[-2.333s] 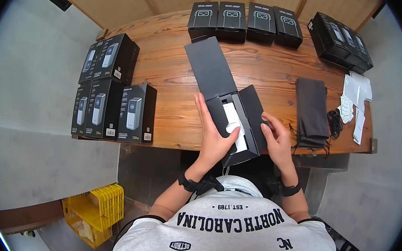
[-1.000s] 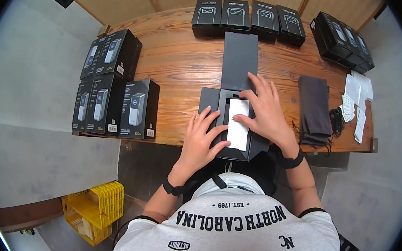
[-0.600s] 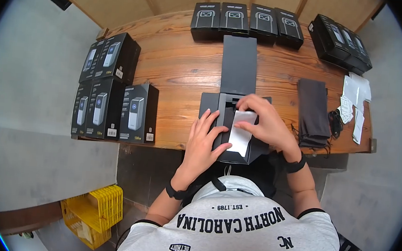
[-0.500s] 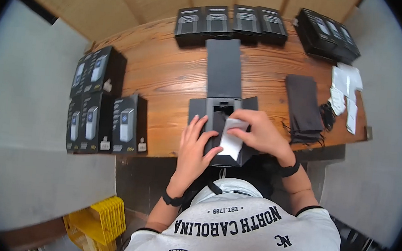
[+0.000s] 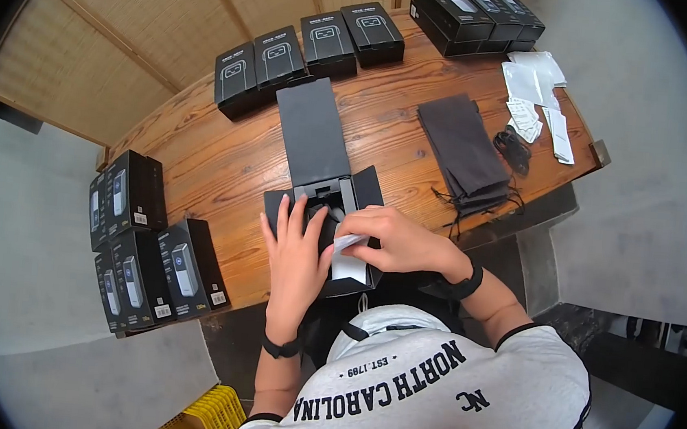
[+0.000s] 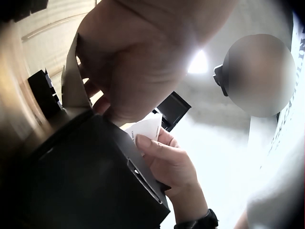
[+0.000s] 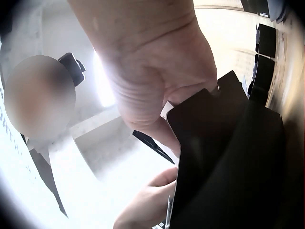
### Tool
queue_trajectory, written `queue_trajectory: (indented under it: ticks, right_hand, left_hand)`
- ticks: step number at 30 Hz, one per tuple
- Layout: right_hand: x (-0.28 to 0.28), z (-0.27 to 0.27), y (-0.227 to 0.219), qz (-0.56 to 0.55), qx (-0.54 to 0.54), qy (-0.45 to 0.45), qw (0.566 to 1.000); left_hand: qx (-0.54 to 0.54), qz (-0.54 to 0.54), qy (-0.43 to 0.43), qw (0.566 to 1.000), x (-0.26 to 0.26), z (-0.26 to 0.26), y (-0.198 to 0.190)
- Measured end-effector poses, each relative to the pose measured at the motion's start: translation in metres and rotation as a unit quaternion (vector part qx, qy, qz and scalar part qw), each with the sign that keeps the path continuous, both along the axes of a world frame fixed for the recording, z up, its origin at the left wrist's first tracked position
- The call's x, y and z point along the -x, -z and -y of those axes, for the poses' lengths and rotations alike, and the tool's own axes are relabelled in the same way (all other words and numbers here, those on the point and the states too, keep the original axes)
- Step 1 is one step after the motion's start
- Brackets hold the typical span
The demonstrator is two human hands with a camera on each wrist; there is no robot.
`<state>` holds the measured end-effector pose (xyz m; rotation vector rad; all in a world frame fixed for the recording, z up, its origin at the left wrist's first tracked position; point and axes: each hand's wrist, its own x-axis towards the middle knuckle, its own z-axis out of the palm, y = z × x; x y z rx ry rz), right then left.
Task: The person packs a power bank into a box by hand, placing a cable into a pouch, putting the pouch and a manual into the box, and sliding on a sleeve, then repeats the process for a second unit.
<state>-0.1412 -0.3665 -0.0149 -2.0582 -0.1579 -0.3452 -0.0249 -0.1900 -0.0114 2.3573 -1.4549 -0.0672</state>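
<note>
A black cardboard box [image 5: 314, 130] stands at the table's near edge, its long lid folded back and its side flaps spread. My left hand [image 5: 294, 263] rests over the box's left side with fingers extended, its thumb beside a white paper leaflet [image 5: 350, 266]. With thumb and fingers, my right hand [image 5: 398, 240] pinches the leaflet's upper end, which is raised and bent while the lower end lies in the box. The left wrist view shows the right thumb on the leaflet [image 6: 148, 128], beyond the box's dark wall [image 6: 86, 176]. Dark contents show above the leaflet, partly hidden by my fingers.
Black printed boxes [image 5: 183, 270] stand stacked at the left; several more [image 5: 326, 40] line the back, and another group [image 5: 475, 18] sits at the far right. Dark cloth pouches [image 5: 463, 151], a coiled black cable [image 5: 512, 150] and white papers [image 5: 531, 80] lie right of the open box.
The box was straightened and set down at the table edge. My right hand moved from its flap to the leaflet and lifted its upper end. The head view has turned rightward.
</note>
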Motion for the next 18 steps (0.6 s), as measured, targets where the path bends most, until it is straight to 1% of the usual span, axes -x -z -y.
queue_trajectory:
  ticks: [2, 5, 6, 8, 9, 10, 11, 12, 14, 16, 18]
  right_hand:
    - [0.001, 0.001, 0.001, 0.032, 0.017, 0.000, 0.999]
    - [0.002, 0.002, 0.001, 0.020, 0.009, 0.017, 1.000]
    - [0.002, 0.003, 0.003, 0.021, 0.009, 0.017, 1.000]
    - [0.003, 0.004, 0.007, -0.013, -0.091, 0.027, 0.995]
    - [0.002, 0.004, 0.007, -0.013, -0.092, 0.022, 0.995]
    - [0.002, 0.004, 0.007, 0.018, -0.083, 0.036, 0.996]
    - [0.003, 0.004, 0.007, 0.049, -0.074, 0.049, 0.995]
    - [0.003, 0.003, 0.006, 0.048, -0.077, 0.041, 0.995]
    - [0.003, 0.004, 0.003, 0.073, -0.054, 0.091, 0.992]
    - [0.005, 0.006, 0.001, 0.070, -0.073, 0.088, 0.991]
    - [0.011, 0.010, 0.003, -0.056, -0.148, 0.063, 0.985]
  left_hand:
    - [-0.004, 0.003, 0.010, 1.000, -0.005, 0.010, 0.007]
    - [0.030, -0.078, 0.025, 0.996, -0.008, 0.020, 0.008]
    - [0.030, -0.077, 0.025, 0.996, -0.009, 0.021, 0.009]
    - [0.049, -0.128, 0.040, 0.990, -0.010, 0.022, 0.014]
    - [0.065, -0.129, 0.032, 0.989, -0.008, 0.022, 0.015]
    - [0.063, -0.129, 0.025, 0.989, -0.008, 0.021, 0.015]
    - [0.079, -0.155, 0.021, 0.985, -0.007, 0.020, 0.013]
    - [0.096, -0.181, 0.018, 0.979, -0.007, 0.019, 0.010]
    - [0.179, -0.235, -0.005, 0.955, -0.009, 0.017, 0.008]
    - [0.214, -0.276, 0.009, 0.937, -0.009, 0.014, 0.002]
    - [0.221, -0.312, 0.014, 0.924, -0.005, 0.013, -0.003]
